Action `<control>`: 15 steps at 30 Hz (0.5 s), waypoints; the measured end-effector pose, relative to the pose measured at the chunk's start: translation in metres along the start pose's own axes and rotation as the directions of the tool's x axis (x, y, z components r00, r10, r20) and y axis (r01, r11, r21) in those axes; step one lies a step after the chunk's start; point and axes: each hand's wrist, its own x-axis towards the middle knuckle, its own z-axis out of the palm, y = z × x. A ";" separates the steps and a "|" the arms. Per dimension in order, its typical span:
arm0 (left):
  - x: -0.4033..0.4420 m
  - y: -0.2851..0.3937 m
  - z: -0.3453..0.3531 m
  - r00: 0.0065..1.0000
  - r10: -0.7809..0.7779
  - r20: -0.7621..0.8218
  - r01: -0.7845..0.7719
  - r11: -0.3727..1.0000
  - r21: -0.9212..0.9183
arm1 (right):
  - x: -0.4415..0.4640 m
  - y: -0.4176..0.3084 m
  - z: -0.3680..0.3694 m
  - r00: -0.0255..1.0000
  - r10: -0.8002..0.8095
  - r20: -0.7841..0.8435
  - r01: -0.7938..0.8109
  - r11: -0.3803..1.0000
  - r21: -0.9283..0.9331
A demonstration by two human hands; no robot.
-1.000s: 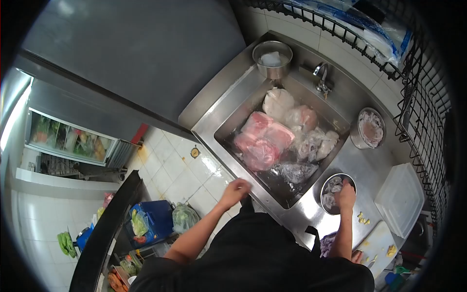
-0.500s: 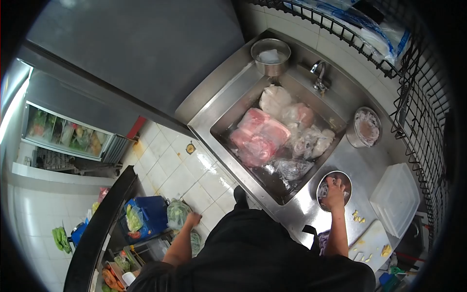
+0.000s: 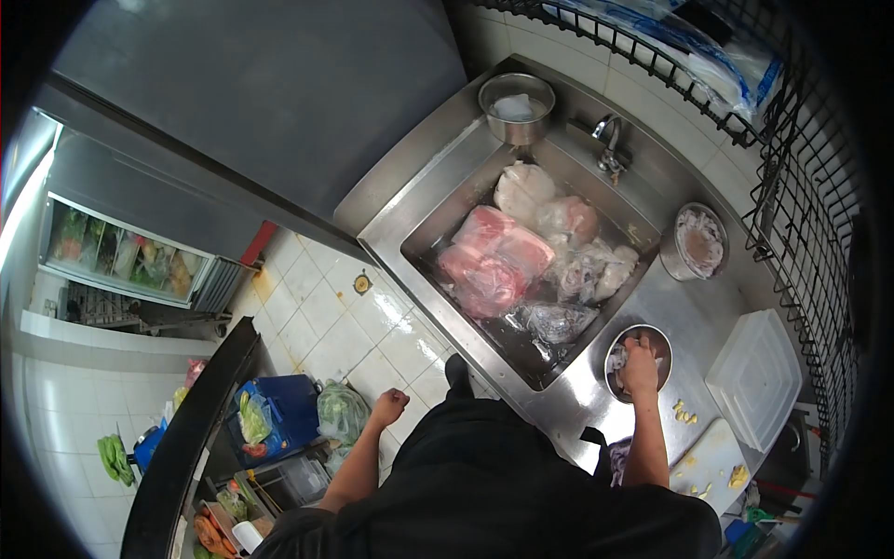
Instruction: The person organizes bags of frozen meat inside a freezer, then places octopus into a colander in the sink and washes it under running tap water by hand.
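My right hand [image 3: 640,367] reaches down into a round metal bowl [image 3: 665,369] on the steel counter. Its fingers are curled into pale, wet-looking pieces [image 3: 616,360] whose kind I cannot make out. Part of what lies under the fingers is hidden. My left hand [image 3: 391,407] hangs over the tiled floor with its fingers curled closed, nothing visible in them. Left of the bowl, the sink [image 3: 438,303] holds large packs of pink meat [image 3: 494,261] and several clear bags of pale food [image 3: 528,193].
A metal pot [image 3: 695,244] with pale contents and a stack of clear lidded containers [image 3: 759,368] stand on the counter. Yellow bits lie by a white cutting board [image 3: 705,470]. A tap [image 3: 608,149] rises behind the sink; a wire rack [image 3: 810,186] overhangs. Bagged greens [image 3: 343,413] are at lower left.
My left hand has risen slightly and moved right, away from the bagged greens. My right hand has shifted a little inside the bowl, its fingers now more drawn in.
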 end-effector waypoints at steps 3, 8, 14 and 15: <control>0.007 0.015 -0.005 0.999 0.051 -0.007 -0.051 0.998 0.031 | 0.002 0.007 -0.001 1.000 -0.025 0.002 0.025 0.999 0.043; 0.009 0.008 -0.019 0.999 -0.028 0.017 0.026 0.994 0.103 | 0.039 0.074 0.004 0.960 0.029 -0.280 -0.077 0.984 -0.162; 0.007 -0.044 -0.029 0.987 -0.160 0.012 0.159 0.987 0.036 | 0.064 0.034 -0.089 0.803 0.085 -0.590 -0.148 0.987 -0.059; 0.005 -0.047 -0.028 0.988 -0.157 0.016 0.156 0.987 0.039 | 0.074 0.027 -0.096 0.790 0.018 -0.613 -0.001 1.000 0.029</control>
